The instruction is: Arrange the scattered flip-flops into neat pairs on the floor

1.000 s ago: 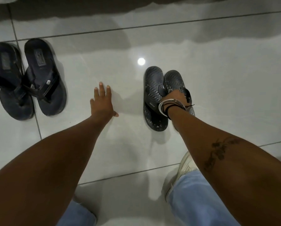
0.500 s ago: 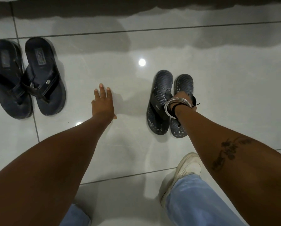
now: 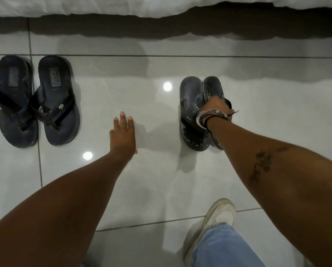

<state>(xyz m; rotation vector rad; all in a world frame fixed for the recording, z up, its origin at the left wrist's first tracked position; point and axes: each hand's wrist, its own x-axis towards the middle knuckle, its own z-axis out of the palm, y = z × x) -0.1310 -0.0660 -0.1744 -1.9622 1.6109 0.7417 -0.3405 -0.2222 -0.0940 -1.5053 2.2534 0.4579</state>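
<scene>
Two dark navy flip-flops, one (image 3: 14, 101) beside the other (image 3: 58, 101), lie side by side as a pair at the left, toes toward me. At the right a second pair of dark patterned flip-flops (image 3: 192, 112) lies close together, the right one (image 3: 213, 87) partly hidden under my wrist. My right hand (image 3: 216, 105), with bangles on the wrist, is closed on the straps of this pair. My left hand (image 3: 123, 132) rests flat on the tile between the two pairs, fingers spread, holding nothing.
Glossy white floor tiles (image 3: 145, 180) with dark grout lines. A white bed cover edge (image 3: 161, 6) hangs along the top, with dark shadow beneath. My white shoe (image 3: 217, 216) and blue jeans leg (image 3: 223, 249) are at the bottom right.
My right hand has shifted the patterned pair slightly and drawn the two flip-flops closer together. The view has tilted up, showing the bed edge. My left hand stays flat on the floor.
</scene>
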